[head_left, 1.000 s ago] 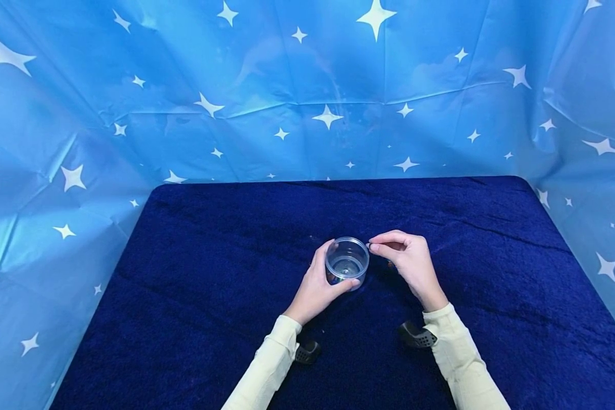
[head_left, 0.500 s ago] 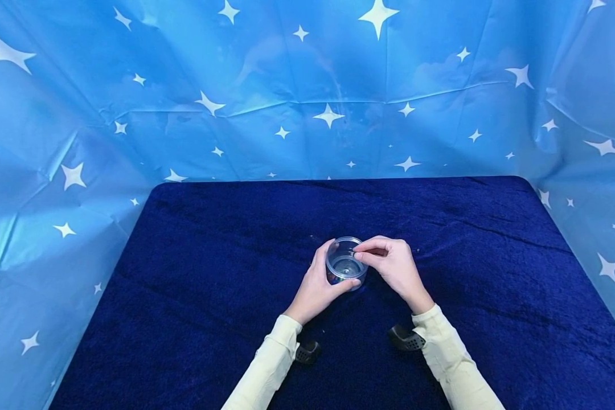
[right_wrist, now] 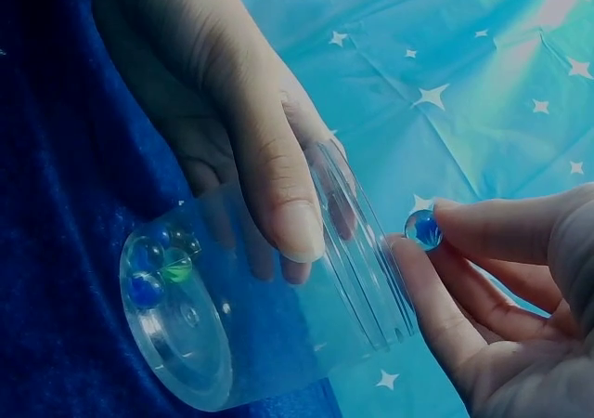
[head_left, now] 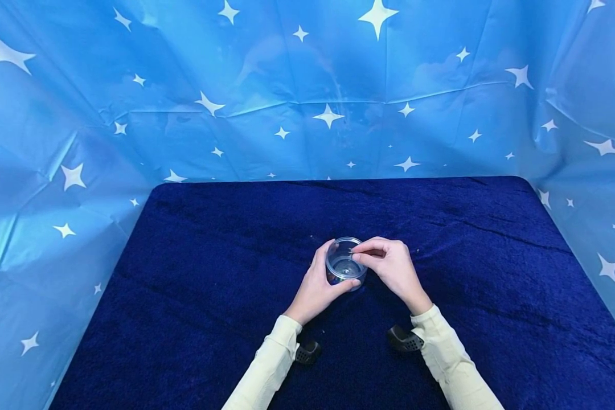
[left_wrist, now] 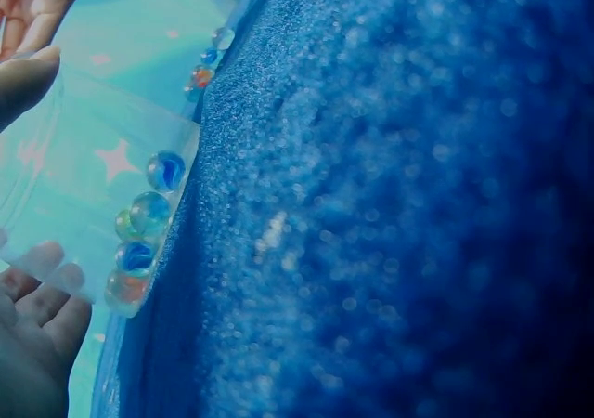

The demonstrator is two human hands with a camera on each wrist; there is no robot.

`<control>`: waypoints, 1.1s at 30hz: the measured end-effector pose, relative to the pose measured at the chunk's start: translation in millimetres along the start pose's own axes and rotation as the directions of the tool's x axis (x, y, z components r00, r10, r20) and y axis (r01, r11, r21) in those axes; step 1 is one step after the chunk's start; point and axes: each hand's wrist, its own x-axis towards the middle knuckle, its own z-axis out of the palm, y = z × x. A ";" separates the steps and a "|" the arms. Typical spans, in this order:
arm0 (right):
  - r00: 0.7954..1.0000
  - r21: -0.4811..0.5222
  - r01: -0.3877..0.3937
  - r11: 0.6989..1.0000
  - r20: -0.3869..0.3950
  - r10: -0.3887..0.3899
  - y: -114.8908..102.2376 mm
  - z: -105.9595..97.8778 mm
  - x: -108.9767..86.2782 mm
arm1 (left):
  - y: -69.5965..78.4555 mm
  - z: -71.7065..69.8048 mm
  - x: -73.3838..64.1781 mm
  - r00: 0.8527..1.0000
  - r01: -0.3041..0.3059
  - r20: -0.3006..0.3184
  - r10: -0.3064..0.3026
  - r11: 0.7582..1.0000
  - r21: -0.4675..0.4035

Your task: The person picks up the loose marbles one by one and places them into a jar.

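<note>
My left hand (head_left: 315, 290) grips a clear plastic jar (head_left: 330, 267), with the thumb on the near side and the fingers around the far side. In the right wrist view the jar stands tilted, and several glass marbles (right_wrist: 147, 288) lie together at its bottom. My right hand (head_left: 392, 266) is at the jar's open mouth. Between its thumb and finger it pinches a glass marble (right_wrist: 424, 230) with a blue swirl, right by the threaded rim. In the head view that marble is mostly hidden by the fingertips.
Beyond the jar, in the left wrist view, several loose marbles (left_wrist: 200, 77) rest on the dark blue cloth (head_left: 210, 273). A blue curtain with white stars (head_left: 287, 68) hangs behind the table. Black wrist devices (head_left: 307, 353) sit under both cuffs.
My right hand has moved left with its marble, from beside the jar to over its mouth, and has shifted only slightly since half a second ago. My left hand and the jar have stayed put.
</note>
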 end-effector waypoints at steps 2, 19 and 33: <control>1.000 -0.001 -0.001 1.000 0.002 0.001 0.1 0.2 0.1 | 0.0 0.2 0.2 1.000 0.000 0.000 0.000 1.000 0.001; 1.000 0.003 -0.001 1.000 -0.003 0.001 0.0 0.5 -0.3 | -0.4 -0.1 -0.6 1.000 -0.003 0.002 0.003 1.000 -0.008; 0.996 0.210 -0.057 0.976 -0.050 0.069 2.5 -9.8 0.8 | 0.0 0.2 0.1 1.000 0.003 -0.004 -0.003 1.000 -0.014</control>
